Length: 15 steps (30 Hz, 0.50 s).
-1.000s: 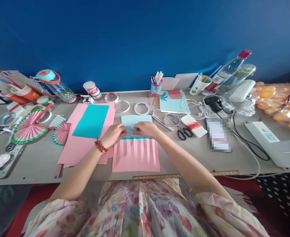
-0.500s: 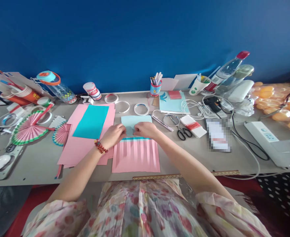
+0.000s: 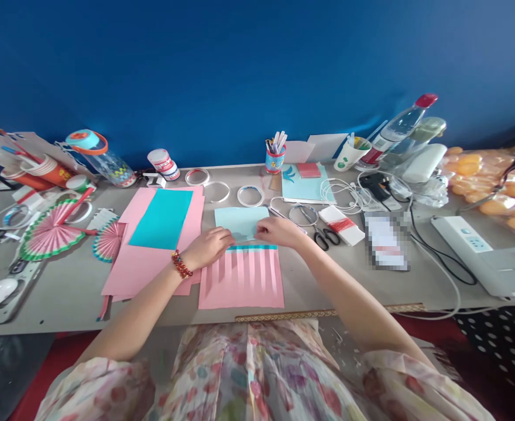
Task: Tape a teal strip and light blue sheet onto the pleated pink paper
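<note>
A sheet of paper lies before me, with its pale blue part [image 3: 241, 217] at the far side, a narrow brighter blue strip [image 3: 257, 247] across it, and a pink part [image 3: 241, 286] with pleat-like creases towards me. My left hand [image 3: 210, 247], a beaded bracelet at its wrist, is closed with fingertips at the left end of the pale blue fold. On the right end, my right hand [image 3: 279, 232] pinches the same fold, thumb and fingers curled together. The undersides of the fingers are hidden.
Pink sheets [image 3: 121, 275] with a bright blue sheet [image 3: 163, 219] lie left, beside folded paper fans [image 3: 53, 228]. To the right are black-handled scissors [image 3: 326, 238], a thread-wound white card [image 3: 342, 225], a pixelated phone-like item [image 3: 388, 241] and cables. Tape rolls [image 3: 250, 196] sit behind.
My hands have moved apart along the fold: the left slightly towards me, the right further to the right. More of the pale blue paper shows between them.
</note>
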Available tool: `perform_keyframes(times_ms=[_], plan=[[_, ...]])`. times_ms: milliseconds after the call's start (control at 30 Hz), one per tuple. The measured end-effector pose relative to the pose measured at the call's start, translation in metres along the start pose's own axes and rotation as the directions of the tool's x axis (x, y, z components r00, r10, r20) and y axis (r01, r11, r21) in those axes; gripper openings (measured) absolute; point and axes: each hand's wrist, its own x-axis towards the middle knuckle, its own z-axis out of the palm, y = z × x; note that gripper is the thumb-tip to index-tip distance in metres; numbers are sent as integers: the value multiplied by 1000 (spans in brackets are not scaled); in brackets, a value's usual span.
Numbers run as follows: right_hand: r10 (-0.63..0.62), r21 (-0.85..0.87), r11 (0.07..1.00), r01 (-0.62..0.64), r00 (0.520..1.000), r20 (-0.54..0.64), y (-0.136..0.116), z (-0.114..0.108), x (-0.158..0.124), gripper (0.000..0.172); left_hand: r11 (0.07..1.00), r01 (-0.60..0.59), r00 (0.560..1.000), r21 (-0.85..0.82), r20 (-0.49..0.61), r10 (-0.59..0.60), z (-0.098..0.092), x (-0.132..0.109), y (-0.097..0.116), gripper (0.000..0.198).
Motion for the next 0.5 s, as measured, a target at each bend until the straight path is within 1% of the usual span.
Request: perform_keyframes(times_ms=[67,167,333,500], plan=[[7,12,1000,-7,1000,-21,8,2,-4,18,999,-5,1000,34,5,4,0,2,1,29],[19,45,999,-17,998,-57,12,5,-7,19,995,-9,1000,98,28,6,1,5,4,35],[106,15,994,-105,992,-71,7,8,-7,20,993,-10,999,118,50,4,3,9,6,38],[120,-7,993,-121,989,-92,5,9,-8,19,991,-14,999,132,48,8,7,9,5,37]])
